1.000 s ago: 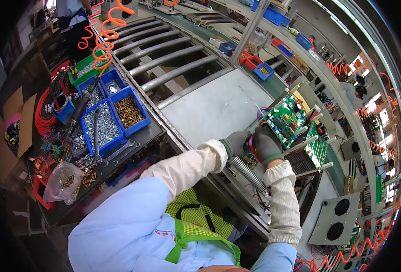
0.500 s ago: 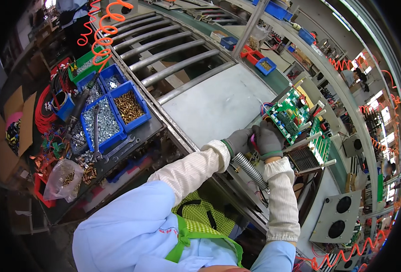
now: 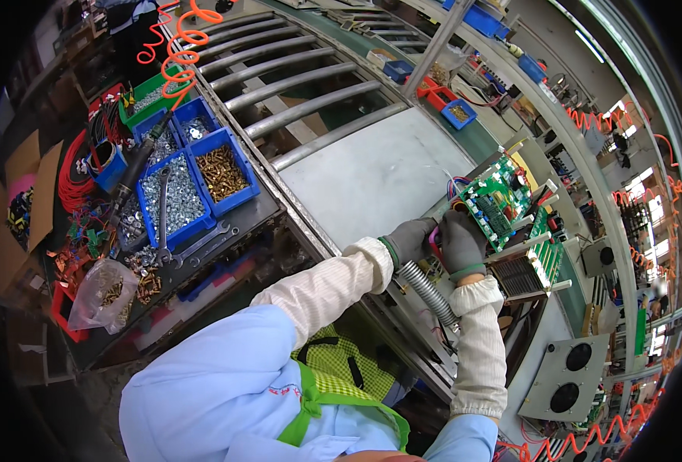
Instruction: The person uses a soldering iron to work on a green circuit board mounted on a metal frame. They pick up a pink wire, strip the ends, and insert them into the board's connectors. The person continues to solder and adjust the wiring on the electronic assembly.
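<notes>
Both hands wear grey gloves with green cuffs and meet at the near left of a green circuit board (image 3: 485,206). My left hand (image 3: 412,240) is closed, its fingertips hidden from view. Against it, my right hand (image 3: 462,245) curls its fingers around a pink-purple cable (image 3: 435,237), which shows as a short curve between the gloves. Red and blue wires (image 3: 456,186) run out beside the board. Below the board sits a finned heat sink (image 3: 519,277). A coiled metal spring (image 3: 429,292) slants under my wrists.
To the left, blue bins (image 3: 221,171) hold brass and silver fasteners, with a wrench (image 3: 164,212) lying across one. A pale panel (image 3: 372,173) covers part of the metal rollers (image 3: 302,96). Orange coiled hose (image 3: 183,58) hangs above. A grey two-fan panel (image 3: 566,377) stands at the right.
The view has shifted slightly. My hands stay together at the board, and the pink-purple cable now shows a little more as a curve between them.
</notes>
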Tool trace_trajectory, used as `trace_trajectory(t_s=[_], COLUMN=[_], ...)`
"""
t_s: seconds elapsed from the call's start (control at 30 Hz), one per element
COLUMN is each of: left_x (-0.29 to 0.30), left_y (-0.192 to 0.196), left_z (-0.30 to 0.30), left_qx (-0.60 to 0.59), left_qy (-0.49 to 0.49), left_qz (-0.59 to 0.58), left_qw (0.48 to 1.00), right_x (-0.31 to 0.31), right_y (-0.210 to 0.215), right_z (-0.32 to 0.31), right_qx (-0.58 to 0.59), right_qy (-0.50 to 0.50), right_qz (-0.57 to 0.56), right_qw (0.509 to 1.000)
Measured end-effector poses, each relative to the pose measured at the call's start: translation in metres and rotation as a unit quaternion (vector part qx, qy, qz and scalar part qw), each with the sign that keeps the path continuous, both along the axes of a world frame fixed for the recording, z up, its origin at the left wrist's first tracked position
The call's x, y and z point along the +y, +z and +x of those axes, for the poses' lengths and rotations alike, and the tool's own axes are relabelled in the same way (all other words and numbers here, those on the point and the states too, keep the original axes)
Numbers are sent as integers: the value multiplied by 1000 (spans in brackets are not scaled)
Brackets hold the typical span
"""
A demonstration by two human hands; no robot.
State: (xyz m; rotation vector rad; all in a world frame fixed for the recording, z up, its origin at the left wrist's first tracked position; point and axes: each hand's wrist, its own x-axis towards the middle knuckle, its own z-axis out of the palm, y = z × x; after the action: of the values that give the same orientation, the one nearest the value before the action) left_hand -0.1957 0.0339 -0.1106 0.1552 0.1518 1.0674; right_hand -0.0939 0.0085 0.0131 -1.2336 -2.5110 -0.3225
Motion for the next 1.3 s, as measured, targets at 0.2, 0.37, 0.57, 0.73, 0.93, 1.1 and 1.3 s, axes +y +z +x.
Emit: trace_trajectory(t_s=[0.2, 0.37, 0.57, 0.73, 0.93, 1.1, 1.3], left_x=[-16, 38, 3, 4, 46, 2, 14], left_y=[15, -73, -6, -12, -95, -19, -41], left_z=[-4, 20, 15, 20, 29, 7, 17], left_qx=[256, 187, -2, 74, 156, 134, 194], left_qy=[74, 127, -17, 1, 69, 24, 58], left_qz=[182, 216, 3, 57, 177, 116, 196], left_qw=[947, 950, 1000, 996, 969, 984, 959], right_x=[3, 3, 10, 16, 1, 6, 7], right_y=[-12, -6, -13, -24, 1, -4, -1], right_z=[2, -13, -4, 5, -7, 8, 1], right_qx=[-40, -56, -88, -53, 15, -19, -71], right_qy=[-66, -69, -144, -136, -18, -3, -48], right_qz=[39, 44, 6, 11, 3, 5, -23], right_qw=[996, 995, 986, 989, 1000, 1000, 996])
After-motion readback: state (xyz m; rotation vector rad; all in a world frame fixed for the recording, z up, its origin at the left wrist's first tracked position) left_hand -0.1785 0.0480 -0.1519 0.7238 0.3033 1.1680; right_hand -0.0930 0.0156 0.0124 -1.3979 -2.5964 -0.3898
